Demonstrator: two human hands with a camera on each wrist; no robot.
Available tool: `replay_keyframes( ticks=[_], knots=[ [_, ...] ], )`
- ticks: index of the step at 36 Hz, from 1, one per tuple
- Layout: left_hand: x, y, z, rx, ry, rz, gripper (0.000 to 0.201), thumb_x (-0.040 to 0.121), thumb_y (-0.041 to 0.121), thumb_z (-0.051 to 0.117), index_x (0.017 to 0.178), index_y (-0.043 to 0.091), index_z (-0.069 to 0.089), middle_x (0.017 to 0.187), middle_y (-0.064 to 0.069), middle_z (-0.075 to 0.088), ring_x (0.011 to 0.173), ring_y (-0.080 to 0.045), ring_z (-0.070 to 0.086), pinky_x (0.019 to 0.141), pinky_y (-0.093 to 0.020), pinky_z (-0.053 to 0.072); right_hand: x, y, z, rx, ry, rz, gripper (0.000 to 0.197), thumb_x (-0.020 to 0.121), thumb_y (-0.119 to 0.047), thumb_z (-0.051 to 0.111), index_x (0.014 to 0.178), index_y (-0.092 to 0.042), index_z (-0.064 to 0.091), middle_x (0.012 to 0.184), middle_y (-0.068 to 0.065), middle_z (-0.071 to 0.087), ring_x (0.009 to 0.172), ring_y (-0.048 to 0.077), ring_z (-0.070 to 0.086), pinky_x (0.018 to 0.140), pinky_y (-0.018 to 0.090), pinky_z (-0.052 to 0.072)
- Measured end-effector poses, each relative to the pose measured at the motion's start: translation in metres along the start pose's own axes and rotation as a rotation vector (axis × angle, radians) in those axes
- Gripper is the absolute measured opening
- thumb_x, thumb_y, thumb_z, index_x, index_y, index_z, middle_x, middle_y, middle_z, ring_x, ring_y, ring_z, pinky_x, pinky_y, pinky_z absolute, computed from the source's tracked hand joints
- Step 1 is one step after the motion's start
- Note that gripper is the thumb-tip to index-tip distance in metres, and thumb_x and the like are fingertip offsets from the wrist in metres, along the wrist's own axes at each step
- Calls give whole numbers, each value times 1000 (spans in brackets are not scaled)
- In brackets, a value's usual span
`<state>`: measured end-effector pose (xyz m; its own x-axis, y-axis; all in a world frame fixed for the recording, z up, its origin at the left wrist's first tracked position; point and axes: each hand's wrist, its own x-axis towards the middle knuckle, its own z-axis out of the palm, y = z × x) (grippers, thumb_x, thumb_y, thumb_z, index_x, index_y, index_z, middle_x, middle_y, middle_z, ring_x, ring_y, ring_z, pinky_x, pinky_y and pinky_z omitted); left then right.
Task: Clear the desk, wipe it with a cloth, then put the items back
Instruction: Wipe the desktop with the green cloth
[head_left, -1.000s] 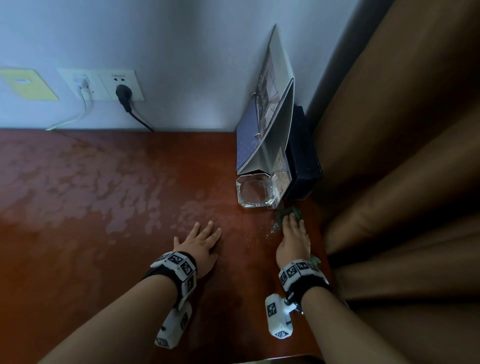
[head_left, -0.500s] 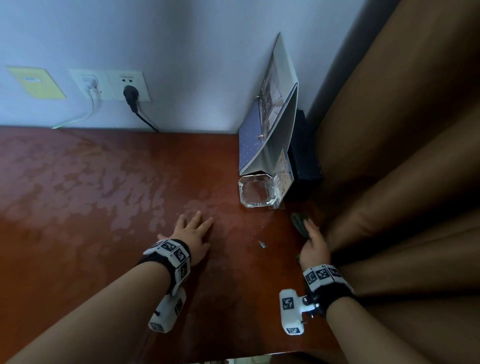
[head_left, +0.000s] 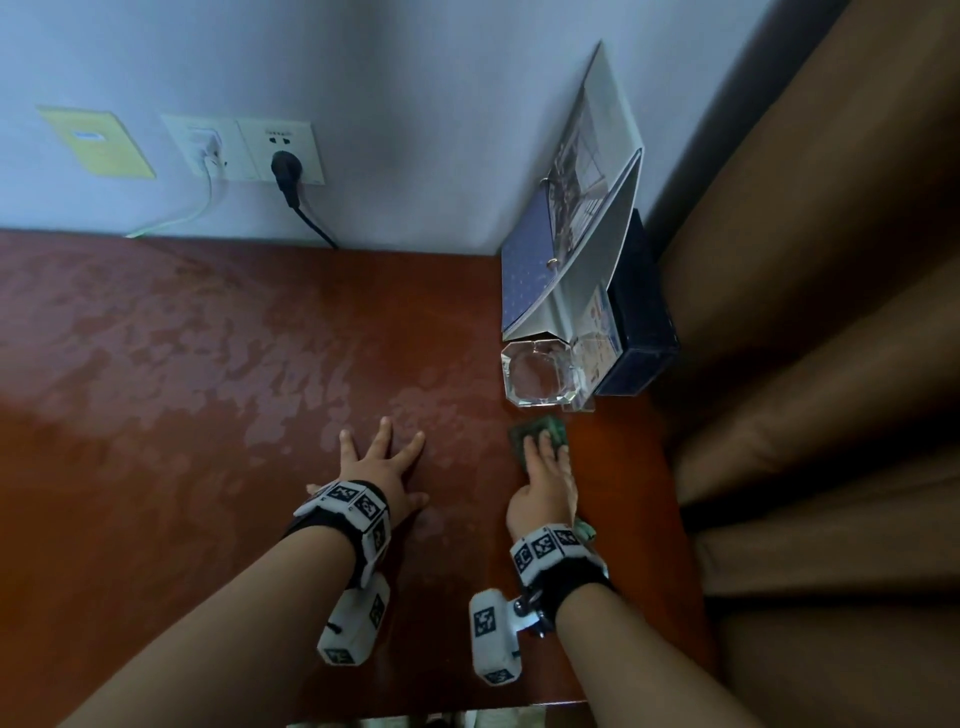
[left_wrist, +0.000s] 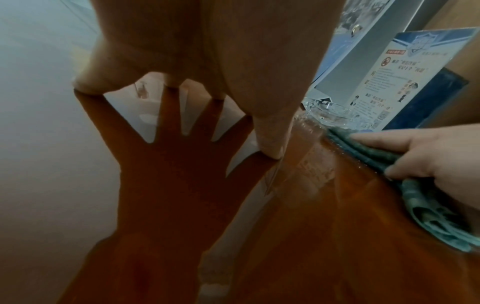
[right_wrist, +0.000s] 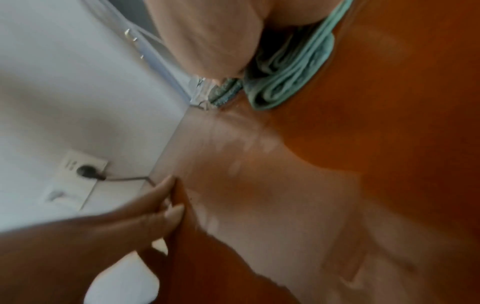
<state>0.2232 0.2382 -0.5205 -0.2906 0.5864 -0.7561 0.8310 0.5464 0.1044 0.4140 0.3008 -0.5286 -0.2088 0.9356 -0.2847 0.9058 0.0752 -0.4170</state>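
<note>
My left hand (head_left: 382, 467) lies flat on the red-brown desk (head_left: 208, 467) with its fingers spread; in the left wrist view that hand (left_wrist: 207, 51) holds nothing. To its right, my right hand (head_left: 545, 467) presses a folded green cloth (head_left: 524, 434) onto the desk with fairly straight fingers. The cloth (left_wrist: 420, 197) lies under those fingers (left_wrist: 384, 139), just in front of a clear glass ashtray (head_left: 540, 379). In the blurred right wrist view the cloth (right_wrist: 291, 67) bunches below the palm. Pale damp streaks cover the desk's middle and left.
An open ring binder (head_left: 530, 280) leans on the wall in the back right corner, beside a dark blue box (head_left: 639, 332) and a printed notice card (left_wrist: 389, 78). Brown curtains (head_left: 831, 312) hang along the desk's right edge. Wall sockets (head_left: 283, 156) with plugged cables sit behind.
My right hand has swept the cloth from the desk's right edge by the curtain back left, close to the ashtray. The left hand has stayed flat on the desk.
</note>
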Motion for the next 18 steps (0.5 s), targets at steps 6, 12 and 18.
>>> replay_keyframes(
  ticks=[6,12,18],
  knots=[
    [1,-1,-1,41,-4,3,85,92,62,52,148,57,-11,161,11,-26,144,-46,-22,110,-71,24,-7,-4,9,46,-162,-358,71,84,15,32,145,-22,38,155,-10,23,146,16,9,118,28,15],
    [3,-20,-17,180,55,56,97,86,67,57,153,47,-9,164,7,-15,147,-41,7,116,-52,30,-6,20,-25,416,-251,-241,66,84,22,29,131,-15,56,140,-12,41,136,3,27,97,-7,10],
    [1,-42,-4,98,28,4,116,67,77,69,146,58,-13,159,12,-29,143,-47,-25,114,-68,18,-5,50,-31,322,94,-78,61,88,18,30,138,-14,47,149,-8,35,143,13,19,116,25,14]
  ],
)
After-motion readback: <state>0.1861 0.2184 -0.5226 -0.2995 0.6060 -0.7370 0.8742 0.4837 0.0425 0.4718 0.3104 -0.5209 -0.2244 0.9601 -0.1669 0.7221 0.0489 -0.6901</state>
